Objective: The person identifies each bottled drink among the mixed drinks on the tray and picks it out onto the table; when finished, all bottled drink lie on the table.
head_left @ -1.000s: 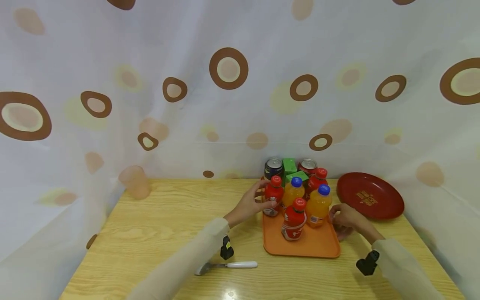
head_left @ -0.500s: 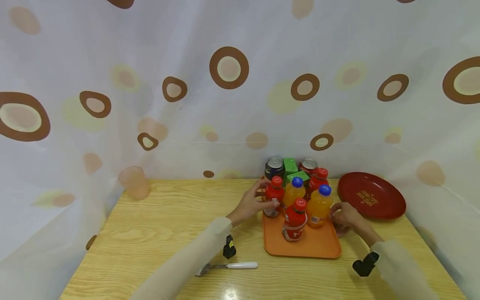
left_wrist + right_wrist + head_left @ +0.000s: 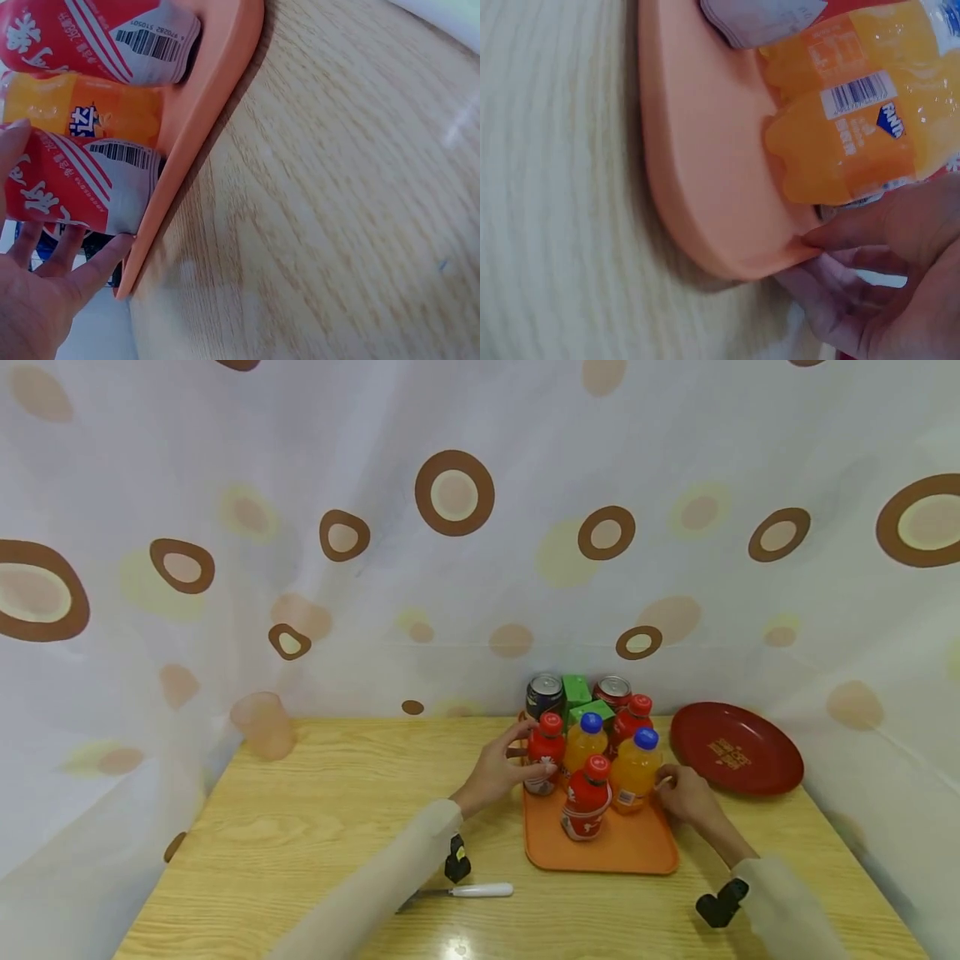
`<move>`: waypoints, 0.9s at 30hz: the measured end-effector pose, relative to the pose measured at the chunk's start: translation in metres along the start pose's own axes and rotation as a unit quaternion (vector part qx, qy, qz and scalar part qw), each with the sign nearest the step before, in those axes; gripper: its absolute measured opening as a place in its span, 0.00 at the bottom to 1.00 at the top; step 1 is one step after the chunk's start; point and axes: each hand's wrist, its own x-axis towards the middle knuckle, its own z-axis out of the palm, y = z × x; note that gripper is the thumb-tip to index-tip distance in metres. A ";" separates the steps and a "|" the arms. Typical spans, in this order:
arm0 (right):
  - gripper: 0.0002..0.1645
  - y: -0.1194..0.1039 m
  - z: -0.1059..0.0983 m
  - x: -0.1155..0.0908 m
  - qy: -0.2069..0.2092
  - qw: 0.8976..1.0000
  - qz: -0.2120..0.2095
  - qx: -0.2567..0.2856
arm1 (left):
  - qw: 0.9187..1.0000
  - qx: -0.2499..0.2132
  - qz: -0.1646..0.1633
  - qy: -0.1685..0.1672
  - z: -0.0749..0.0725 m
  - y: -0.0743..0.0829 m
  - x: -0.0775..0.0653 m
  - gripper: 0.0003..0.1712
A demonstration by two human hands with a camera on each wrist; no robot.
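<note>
An orange tray (image 3: 600,852) carries several drinks. My left hand (image 3: 497,772) is round a red bottle (image 3: 545,752) at the tray's left side, thumb on its front and fingers on its far side. One finger touches the tray rim in the left wrist view. With thumb and fingers, my right hand (image 3: 900,262) pinches the tray's right rim beside an orange Fanta bottle (image 3: 840,142). A second red bottle (image 3: 587,802) stands nearest me. Another blue-capped orange bottle (image 3: 585,747) and a third red bottle (image 3: 633,718) stand behind it.
Two cans, one dark (image 3: 544,693) and one red (image 3: 612,689), and green boxes (image 3: 576,692) fill the tray's back. A red plate (image 3: 735,747) lies right. Far left stands a translucent cup (image 3: 264,727). White-handled cutlery (image 3: 482,890) lies in front, partly behind my left sleeve.
My right hand's fingers have shifted slightly at the tray's right rim, and its lower fingers show less. The left hand stays at the red bottle. The tray and drinks look unmoved.
</note>
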 end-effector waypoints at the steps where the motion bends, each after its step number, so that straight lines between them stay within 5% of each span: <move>1: 0.15 0.001 0.001 0.000 0.002 1.000 -0.010 0.000 | 1.000 -0.002 0.001 0.000 0.000 0.001 0.000 0.39; 10: 0.13 0.002 0.007 -0.003 -0.053 0.992 -0.049 0.101 | 1.000 0.000 -0.008 0.015 -0.010 -0.002 -0.004 0.38; 18: 0.26 -0.011 0.007 0.010 -0.023 0.998 -0.036 -0.042 | 1.000 0.006 0.002 0.009 -0.012 -0.002 0.003 0.38; 22: 0.32 -0.007 0.005 0.016 -0.079 0.996 -0.022 0.035 | 1.000 0.007 0.005 0.013 -0.012 -0.002 0.001 0.39; 27: 0.30 -0.004 0.004 0.009 -0.127 0.981 -0.025 0.147 | 1.000 0.010 0.006 0.020 -0.012 -0.004 -0.007 0.41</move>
